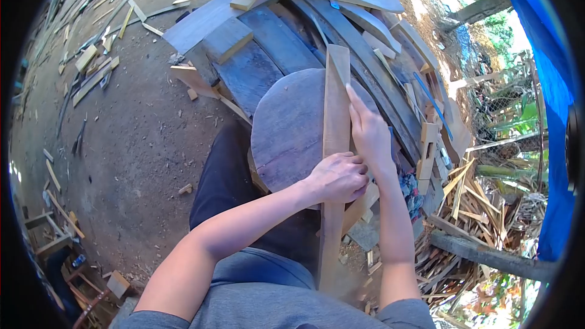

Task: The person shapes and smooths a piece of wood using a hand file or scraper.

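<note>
A long, narrow wooden board (pixel 336 103) lies lengthwise across a round wooden disc (pixel 286 128) in front of me. My left hand (pixel 339 178) rests over the board near the disc's lower right part, its fingers curled; what they hold, if anything, is hidden. At the board's right edge is my right hand (pixel 370 137), with a finger stretched forward along that edge. The two hands are close together. The board's near end reaches down beside my body.
Dark planks (pixel 280 42) and a thick wood block (pixel 228 39) lie beyond the disc. Wood scraps (pixel 91 79) are scattered on the dirt floor at the left. A pile of split wood (pixel 481 207) and a blue tarp (pixel 557 116) are at the right.
</note>
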